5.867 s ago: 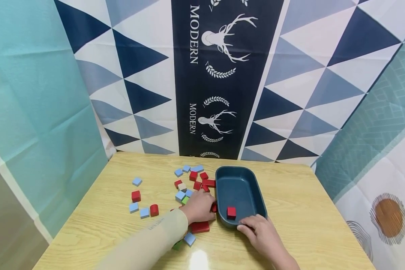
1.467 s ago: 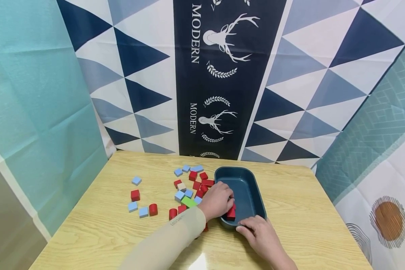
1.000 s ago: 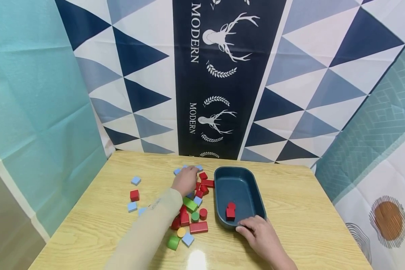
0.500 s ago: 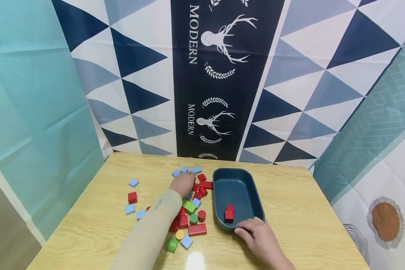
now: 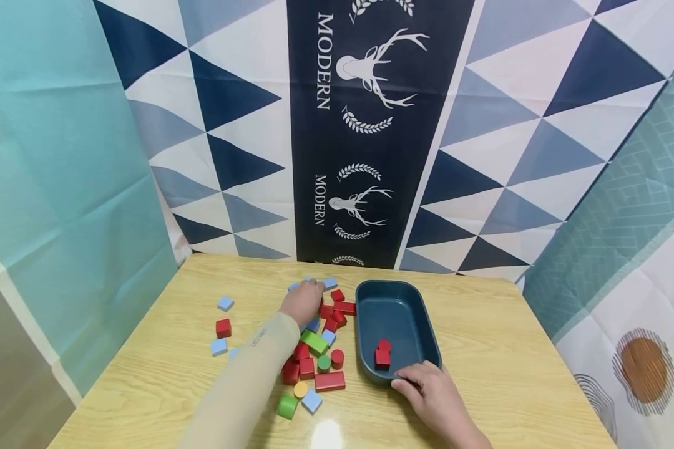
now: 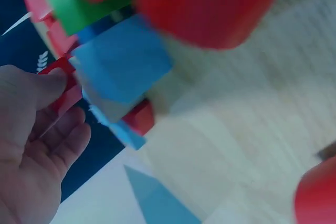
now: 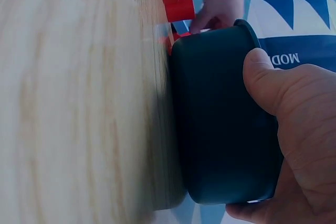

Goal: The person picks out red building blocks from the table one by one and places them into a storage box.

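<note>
My left hand [image 5: 305, 304] is at the back of the pile of wooden blocks, hiding some of them. In the left wrist view its thumb and fingers pinch a red block [image 6: 69, 94]. A light blue block [image 6: 123, 59] and a green block [image 6: 68, 9] lie close by. My right hand [image 5: 435, 396] grips the near rim of a dark blue rectangular tub [image 5: 429, 321], thumb outside, as the right wrist view shows. Inside the tub, near that end, are a red cube [image 5: 382, 359] and a rounded red block [image 5: 384, 345].
Between the left sleeve and the tub lie a long green block [image 5: 314, 342], a long red block [image 5: 329, 381], a red cylinder [image 5: 337, 358] and a yellow disc [image 5: 300, 390]. Farther left sit a red cube [image 5: 223, 328] and light blue blocks. A patterned cloth [image 5: 247, 125] hangs behind the table.
My left hand has gone from over the tub to the back of the pile, where it now pinches a red block. A second red piece lies in the tub. My right hand stays at the rim.
</note>
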### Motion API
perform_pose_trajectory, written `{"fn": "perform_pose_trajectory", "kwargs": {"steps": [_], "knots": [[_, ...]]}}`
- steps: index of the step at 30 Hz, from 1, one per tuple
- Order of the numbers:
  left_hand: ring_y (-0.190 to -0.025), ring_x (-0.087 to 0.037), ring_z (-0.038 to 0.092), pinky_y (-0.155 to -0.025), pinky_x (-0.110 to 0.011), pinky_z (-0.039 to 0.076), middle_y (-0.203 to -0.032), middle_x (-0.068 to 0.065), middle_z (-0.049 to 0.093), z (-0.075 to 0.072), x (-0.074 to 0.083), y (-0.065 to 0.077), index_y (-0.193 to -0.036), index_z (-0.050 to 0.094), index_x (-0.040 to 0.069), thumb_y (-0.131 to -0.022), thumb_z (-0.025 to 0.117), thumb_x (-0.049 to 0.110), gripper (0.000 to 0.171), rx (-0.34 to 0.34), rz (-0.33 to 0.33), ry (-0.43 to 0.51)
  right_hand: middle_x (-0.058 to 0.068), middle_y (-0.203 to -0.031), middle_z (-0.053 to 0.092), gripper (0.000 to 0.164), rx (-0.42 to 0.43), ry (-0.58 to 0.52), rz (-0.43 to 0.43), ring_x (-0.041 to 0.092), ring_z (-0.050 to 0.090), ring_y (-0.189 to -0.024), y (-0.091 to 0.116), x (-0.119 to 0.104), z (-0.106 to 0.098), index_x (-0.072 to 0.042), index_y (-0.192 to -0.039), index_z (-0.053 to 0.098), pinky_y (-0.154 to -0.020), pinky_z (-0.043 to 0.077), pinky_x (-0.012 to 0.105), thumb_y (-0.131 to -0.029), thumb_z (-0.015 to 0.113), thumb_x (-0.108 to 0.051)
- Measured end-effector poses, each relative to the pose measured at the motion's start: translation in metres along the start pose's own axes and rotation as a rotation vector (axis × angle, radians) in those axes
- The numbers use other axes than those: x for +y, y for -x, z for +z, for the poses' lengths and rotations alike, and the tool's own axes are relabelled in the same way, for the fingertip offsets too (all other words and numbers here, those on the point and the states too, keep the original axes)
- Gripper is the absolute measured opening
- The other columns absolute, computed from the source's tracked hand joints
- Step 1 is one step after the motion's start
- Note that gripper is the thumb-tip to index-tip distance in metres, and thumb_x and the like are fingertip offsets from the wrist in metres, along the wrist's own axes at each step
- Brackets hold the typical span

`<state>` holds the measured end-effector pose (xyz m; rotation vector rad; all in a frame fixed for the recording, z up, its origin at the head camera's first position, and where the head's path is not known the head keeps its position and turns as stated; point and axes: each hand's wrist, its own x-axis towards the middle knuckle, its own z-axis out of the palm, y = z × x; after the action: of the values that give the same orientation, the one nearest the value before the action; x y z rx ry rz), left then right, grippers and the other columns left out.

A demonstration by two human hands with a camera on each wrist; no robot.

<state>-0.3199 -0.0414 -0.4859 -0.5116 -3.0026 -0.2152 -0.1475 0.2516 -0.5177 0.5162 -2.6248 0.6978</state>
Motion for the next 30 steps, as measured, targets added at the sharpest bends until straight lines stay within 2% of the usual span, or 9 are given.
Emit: {"fn": "perform_pose_trajectory", "kwargs": {"steps": [2, 5, 9, 13, 17, 20, 25, 30], "knots": [[-0.110, -0.026, 0.071, -0.098, -0.042, 0.062, -0.122, -0.012, 0.073, -0.007, 0.004, -0.003, -0.132, 0.067, 0.006, -0.100, 0.076, 0.015, 0.035, 0.034, -0.002, 0.032, -0.027, -0.088, 0.074, 0.009, 0.004, 0.005, -0.002, -0.004, 0.061, -0.085, 0.000, 0.000, 0.000, -0.032, -0.090, 0.082, -0.080, 0.051, 0.034, -0.086, 0.089, -0.029], [-0.116, -0.028, 0.071, -0.105, -0.043, 0.059, -0.128, -0.012, 0.073, -0.020, 0.017, -0.007, -0.139, 0.063, 0.006, -0.099, 0.078, 0.023, 0.046, 0.103, 0.028, 0.066, -0.027, -0.087, 0.074, 0.009, 0.014, 0.012, -0.009, -0.005, 0.061, -0.085, 0.001, 0.001, 0.000, -0.031, -0.090, 0.082, -0.080, 0.051, 0.034, -0.085, 0.089, -0.029], [-0.115, -0.025, 0.071, -0.106, -0.040, 0.059, -0.129, -0.009, 0.074, -0.035, 0.045, -0.008, -0.141, 0.060, 0.009, -0.102, 0.074, 0.030, 0.047, 0.158, 0.103, 0.078, -0.027, -0.087, 0.074, 0.010, 0.032, 0.019, -0.025, -0.005, 0.061, -0.085, 0.001, 0.002, 0.000, -0.031, -0.090, 0.082, -0.079, 0.051, 0.034, -0.085, 0.090, -0.028], [-0.111, -0.021, 0.069, -0.102, -0.037, 0.059, -0.126, -0.004, 0.074, -0.038, 0.076, -0.001, -0.139, 0.062, 0.013, -0.104, 0.071, 0.035, 0.043, 0.162, 0.193, 0.074, -0.027, -0.087, 0.074, 0.010, 0.028, 0.014, -0.024, -0.004, 0.062, -0.085, 0.001, 0.001, 0.000, -0.031, -0.090, 0.082, -0.079, 0.051, 0.034, -0.085, 0.090, -0.028], [-0.105, -0.017, 0.064, -0.096, -0.032, 0.057, -0.121, 0.000, 0.075, -0.030, 0.098, 0.009, -0.137, 0.065, 0.017, -0.103, 0.072, 0.039, 0.041, 0.127, 0.262, 0.052, -0.027, -0.087, 0.073, 0.009, 0.008, 0.016, -0.011, -0.004, 0.061, -0.084, 0.000, 0.001, 0.001, -0.030, -0.090, 0.082, -0.079, 0.051, 0.033, -0.085, 0.089, -0.028], [-0.101, -0.015, 0.061, -0.092, -0.028, 0.055, -0.117, 0.003, 0.075, -0.020, 0.106, 0.016, -0.133, 0.067, 0.020, -0.101, 0.075, 0.041, 0.040, 0.078, 0.286, 0.023, -0.026, -0.087, 0.073, 0.010, 0.011, 0.020, -0.016, -0.004, 0.061, -0.084, 0.000, 0.001, 0.002, -0.030, -0.090, 0.082, -0.079, 0.052, 0.034, -0.085, 0.090, -0.027], [-0.102, -0.013, 0.061, -0.097, -0.028, 0.055, -0.119, 0.005, 0.076, -0.004, 0.108, 0.024, -0.130, 0.069, 0.022, -0.099, 0.076, 0.044, 0.039, 0.009, 0.295, -0.047, -0.025, -0.087, 0.074, 0.010, 0.024, 0.023, -0.031, -0.003, 0.062, -0.084, 0.000, 0.002, 0.003, -0.030, -0.089, 0.081, -0.079, 0.052, 0.034, -0.085, 0.090, -0.028], [-0.102, -0.013, 0.061, -0.097, -0.029, 0.055, -0.117, 0.005, 0.077, 0.005, 0.108, 0.025, -0.129, 0.070, 0.022, -0.097, 0.078, 0.044, 0.039, -0.036, 0.274, -0.041, -0.025, -0.087, 0.074, 0.012, 0.041, 0.032, -0.044, -0.003, 0.062, -0.084, 0.001, 0.002, 0.004, -0.029, -0.089, 0.081, -0.078, 0.053, 0.034, -0.083, 0.091, -0.026]]}}
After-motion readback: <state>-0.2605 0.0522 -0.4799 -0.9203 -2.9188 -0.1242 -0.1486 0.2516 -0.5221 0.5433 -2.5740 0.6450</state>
